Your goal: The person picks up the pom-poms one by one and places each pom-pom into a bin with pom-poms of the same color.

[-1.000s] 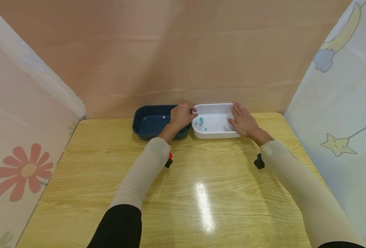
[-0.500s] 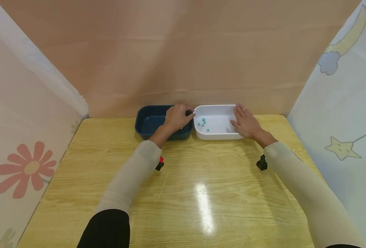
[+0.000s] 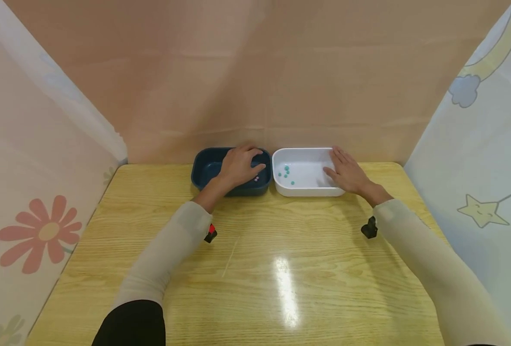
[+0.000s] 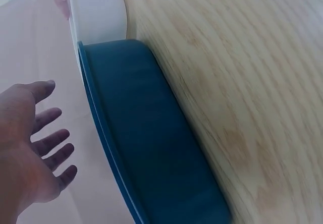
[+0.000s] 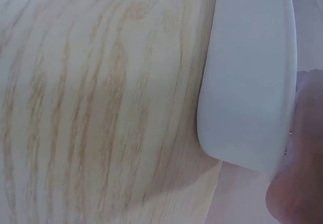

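Observation:
Above the dark blue basin [image 3: 231, 190] my left hand [image 3: 239, 166] hovers with its fingers spread and loosely bent. The left wrist view shows nothing between those fingers. Small pinkish beads [image 3: 257, 179] lie in the basin's right part, near the thumb; my hand hides some of the basin floor. Right beside it stands a white basin [image 3: 309, 191], with several small teal beads [image 3: 286, 169] in its left half. My right hand [image 3: 347, 173] rests on the white basin's right end, fingers straight over the rim.
Both basins stand at the far edge of a wooden table [image 3: 255, 264], close to the tan backdrop [image 3: 255, 72]. Printed side walls, with a flower [image 3: 47, 232] on the left and a star [image 3: 482, 211] on the right, border the table.
My left hand has moved left from between the basins to over the blue one, and its fingers have spread. Pinkish beads now show beside the thumb. My right hand stays on the white basin.

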Demonstrator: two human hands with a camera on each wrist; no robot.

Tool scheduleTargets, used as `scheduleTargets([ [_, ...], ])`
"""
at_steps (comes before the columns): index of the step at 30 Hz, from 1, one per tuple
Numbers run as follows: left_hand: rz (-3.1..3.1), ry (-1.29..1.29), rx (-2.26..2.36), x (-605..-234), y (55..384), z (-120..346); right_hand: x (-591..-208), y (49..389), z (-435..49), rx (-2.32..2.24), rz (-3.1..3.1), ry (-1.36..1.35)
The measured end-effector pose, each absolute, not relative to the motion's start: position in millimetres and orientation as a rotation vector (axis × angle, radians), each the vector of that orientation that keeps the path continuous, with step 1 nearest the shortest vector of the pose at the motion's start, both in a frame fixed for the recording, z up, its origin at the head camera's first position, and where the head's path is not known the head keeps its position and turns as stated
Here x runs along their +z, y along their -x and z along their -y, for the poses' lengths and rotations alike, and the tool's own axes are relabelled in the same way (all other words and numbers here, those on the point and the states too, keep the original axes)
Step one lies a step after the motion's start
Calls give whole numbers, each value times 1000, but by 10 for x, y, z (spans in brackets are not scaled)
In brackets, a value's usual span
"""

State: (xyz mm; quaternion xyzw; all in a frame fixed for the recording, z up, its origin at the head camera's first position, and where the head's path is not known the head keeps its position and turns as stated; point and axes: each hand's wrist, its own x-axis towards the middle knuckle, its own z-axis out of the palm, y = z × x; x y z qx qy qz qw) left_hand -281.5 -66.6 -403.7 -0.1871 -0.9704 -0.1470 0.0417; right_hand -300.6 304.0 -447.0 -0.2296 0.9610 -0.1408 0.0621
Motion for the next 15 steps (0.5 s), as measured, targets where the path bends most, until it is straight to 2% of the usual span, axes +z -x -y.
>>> scheduleTargets([
  [9,3012,542,-416,-4056,2758,902,-4520,3005,-3043,-504,-2987,705],
  [15,3043,522,-336,-4056,2716,1026,-4395,2949,-2901,-439,-3055,748],
])
